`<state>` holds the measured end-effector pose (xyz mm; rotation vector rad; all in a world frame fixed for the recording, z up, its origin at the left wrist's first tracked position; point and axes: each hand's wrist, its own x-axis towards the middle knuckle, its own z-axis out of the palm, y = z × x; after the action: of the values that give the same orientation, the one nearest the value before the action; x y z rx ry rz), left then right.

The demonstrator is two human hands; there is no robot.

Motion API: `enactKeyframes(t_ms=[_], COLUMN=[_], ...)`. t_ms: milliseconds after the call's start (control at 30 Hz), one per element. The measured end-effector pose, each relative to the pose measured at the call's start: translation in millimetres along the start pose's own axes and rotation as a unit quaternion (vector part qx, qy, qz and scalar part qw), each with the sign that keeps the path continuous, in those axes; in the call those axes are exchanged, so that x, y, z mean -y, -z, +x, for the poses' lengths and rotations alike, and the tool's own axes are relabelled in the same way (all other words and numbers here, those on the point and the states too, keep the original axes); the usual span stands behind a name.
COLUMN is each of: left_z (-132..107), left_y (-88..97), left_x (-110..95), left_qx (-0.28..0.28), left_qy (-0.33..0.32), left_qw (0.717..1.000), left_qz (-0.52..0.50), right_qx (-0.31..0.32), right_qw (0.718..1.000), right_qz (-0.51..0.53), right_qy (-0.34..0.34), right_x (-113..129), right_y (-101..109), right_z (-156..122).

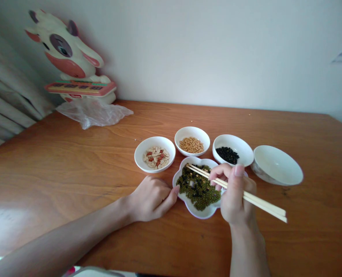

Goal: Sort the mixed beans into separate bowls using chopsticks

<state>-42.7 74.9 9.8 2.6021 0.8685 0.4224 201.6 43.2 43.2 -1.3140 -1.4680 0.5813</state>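
My right hand (236, 190) is closed around a pair of chopsticks (263, 204). Their tips are together inside a flower-shaped dish (201, 214), near its upper left lobe. Mostly green beans (204, 199) fill the dish, mixed with black beans and a few yellow ones. Whether the tips pinch a bean is too small to tell. My left hand (153, 198) rests on the table with curled fingers, its thumb on the dish's left rim. Behind the dish stand a bowl of peanuts (156, 157), a bowl of yellow soybeans (191, 145) and a bowl of black beans (227, 154).
An empty white bowl (277, 165) stands to the right, against the black bean bowl. At the back left are a crumpled plastic bag (94, 112) and a cow-shaped toy keyboard (72, 61). A wall (217, 54) borders the wooden table (58, 169); a curtain (6, 100) hangs left.
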Motion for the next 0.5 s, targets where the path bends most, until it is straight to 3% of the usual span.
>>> enactKeyframes(t_ms=[500], left_z=[0.6], left_y=[-0.8], left_x=[0.6], left_qx=[-0.004], left_qy=[0.001], left_qw=[1.0], left_qz=[-0.005], right_qx=[-0.03], right_qw=[1.0], right_qz=[-0.005], right_qy=[-0.008], right_x=[-1.8], right_y=[-3.1], right_z=[1.1])
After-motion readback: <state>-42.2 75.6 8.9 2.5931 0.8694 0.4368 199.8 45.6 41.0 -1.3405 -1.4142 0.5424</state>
